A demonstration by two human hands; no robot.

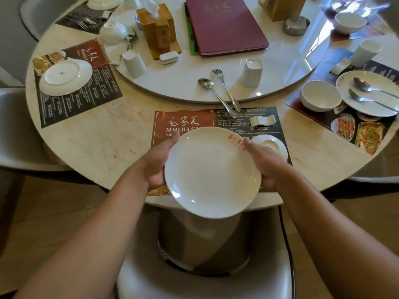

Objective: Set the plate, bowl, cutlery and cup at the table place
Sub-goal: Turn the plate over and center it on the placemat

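I hold a white plate (212, 172) with red lettering on its rim, tilted toward me above the near edge of the printed placemat (183, 120). My left hand (157, 164) grips its left rim and my right hand (262, 160) grips its right rim. An upturned white bowl (275, 145) sits on the mat just behind my right hand. A spoon (212, 92) and a fork (226, 89) lie side by side across the turntable's edge. An upside-down white cup (251, 73) stands to their right. A small white cutlery rest (262, 120) lies on the mat.
The round marble table (97, 134) carries a raised turntable (183, 80) with a maroon menu (224, 24), a wooden tissue box (158, 29) and another cup (133, 63). Neighbouring places hold plates, a bowl (320, 98) and cutlery. A chair (205, 283) stands below me.
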